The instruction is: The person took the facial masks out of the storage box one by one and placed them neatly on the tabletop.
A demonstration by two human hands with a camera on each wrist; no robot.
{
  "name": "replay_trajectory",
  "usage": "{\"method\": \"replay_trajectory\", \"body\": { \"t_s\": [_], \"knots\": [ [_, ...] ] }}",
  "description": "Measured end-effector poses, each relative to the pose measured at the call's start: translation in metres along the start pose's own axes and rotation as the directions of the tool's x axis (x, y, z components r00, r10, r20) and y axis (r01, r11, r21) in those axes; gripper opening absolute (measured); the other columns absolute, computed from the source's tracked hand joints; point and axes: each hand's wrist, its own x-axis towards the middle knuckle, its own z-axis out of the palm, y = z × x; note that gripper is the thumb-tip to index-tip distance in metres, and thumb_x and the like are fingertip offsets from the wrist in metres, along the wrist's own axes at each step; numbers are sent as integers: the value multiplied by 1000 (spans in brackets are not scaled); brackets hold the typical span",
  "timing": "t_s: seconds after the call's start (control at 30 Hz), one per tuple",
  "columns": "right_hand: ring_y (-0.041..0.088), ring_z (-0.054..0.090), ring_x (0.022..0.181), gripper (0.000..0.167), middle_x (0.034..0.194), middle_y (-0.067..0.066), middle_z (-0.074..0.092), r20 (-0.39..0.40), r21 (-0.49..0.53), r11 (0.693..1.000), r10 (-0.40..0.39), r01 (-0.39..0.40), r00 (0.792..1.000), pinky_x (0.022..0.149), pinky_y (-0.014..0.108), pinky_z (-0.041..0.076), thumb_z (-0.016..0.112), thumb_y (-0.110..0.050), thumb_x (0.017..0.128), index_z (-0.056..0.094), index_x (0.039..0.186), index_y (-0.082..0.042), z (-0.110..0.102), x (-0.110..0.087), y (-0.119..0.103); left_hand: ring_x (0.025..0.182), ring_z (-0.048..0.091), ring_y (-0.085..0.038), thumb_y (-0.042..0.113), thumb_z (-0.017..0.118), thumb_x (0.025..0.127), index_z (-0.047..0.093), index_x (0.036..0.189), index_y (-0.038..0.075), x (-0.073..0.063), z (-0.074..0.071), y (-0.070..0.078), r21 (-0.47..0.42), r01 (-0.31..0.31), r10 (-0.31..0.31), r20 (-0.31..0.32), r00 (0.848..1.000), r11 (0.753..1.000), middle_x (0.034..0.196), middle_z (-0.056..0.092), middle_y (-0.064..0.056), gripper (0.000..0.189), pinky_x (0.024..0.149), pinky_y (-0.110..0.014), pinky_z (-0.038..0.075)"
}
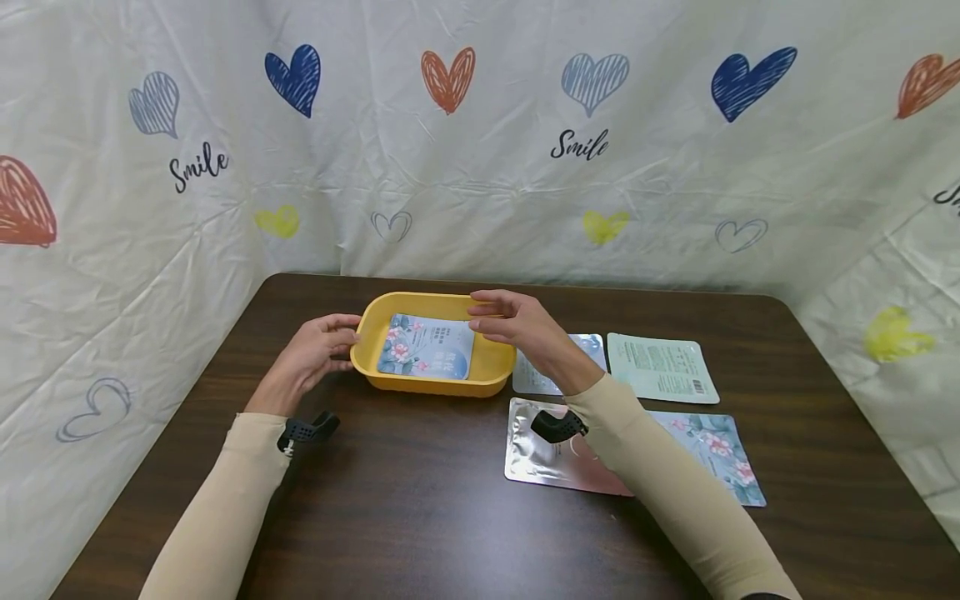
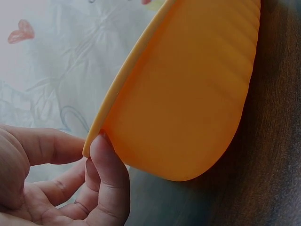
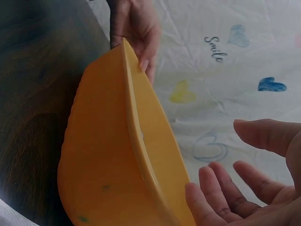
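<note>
A yellow plastic basin [image 1: 431, 386] stands on the table, with a blue sheet mask packet [image 1: 431, 346] printed with pink flowers lying flat inside. At its left end my left hand [image 1: 311, 358] pinches the rim; the left wrist view shows thumb and fingers on either side of the basin's edge [image 2: 183, 94]. Over the basin's right end hovers my right hand [image 1: 528, 333], fingers apart and loosely bent, holding nothing. In the right wrist view that hand [image 3: 249, 197] is beside the basin rim; whether a fingertip touches it I cannot tell.
Right of the basin lie a silver-blue packet [image 1: 536, 379], a pale green packet [image 1: 663, 367], a silver-and-pink packet [image 1: 540, 450] and a blue flowered packet [image 1: 712, 454]. My right arm covers parts of them. A white curtain [image 1: 487, 167] with hearts hangs behind the dark table [image 1: 375, 517].
</note>
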Motion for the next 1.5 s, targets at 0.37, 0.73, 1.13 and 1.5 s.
{"method": "replay_trajectory", "body": {
  "t_s": [0.37, 0.73, 1.13, 1.5],
  "knots": [
    [29, 54, 132, 67, 148, 18, 51, -24, -17, 998, 57, -57, 998, 114, 50, 40, 75, -18, 92, 45, 151, -8, 15, 12, 2, 102, 60, -28, 15, 58, 102, 45, 149, 6, -1, 0, 0, -9, 5, -5, -3, 1000, 1000, 138, 49, -21, 49, 78, -28, 60],
    [29, 53, 133, 66, 145, 12, 56, -77, -94, 981, 162, -169, 984, 114, 51, 41, 76, -17, 91, 48, 150, -12, 29, 27, 2, 96, 61, -24, 14, 59, 102, 46, 149, 5, 0, 1, 0, -15, -3, 3, -5, 1000, 1000, 135, 51, -22, 49, 76, -28, 60],
    [28, 48, 135, 70, 147, 11, 54, -153, -139, 958, 229, -251, 961, 117, 45, 36, 76, -17, 90, 44, 152, -13, 42, 43, 12, 97, 62, -26, 13, 60, 101, 48, 148, 7, 1, -1, -2, -14, 4, -4, -17, 1000, 1000, 134, 52, -20, 48, 77, -30, 60],
    [31, 45, 137, 64, 153, 13, 42, -171, -63, 956, 272, -286, 947, 114, 46, 41, 71, -15, 93, 43, 151, -7, 46, 46, 15, 95, 62, -24, 15, 60, 102, 49, 147, 8, 0, -1, -1, -19, 5, -5, -19, 1000, 1000, 131, 54, -18, 47, 78, -29, 60]
  ]
}}
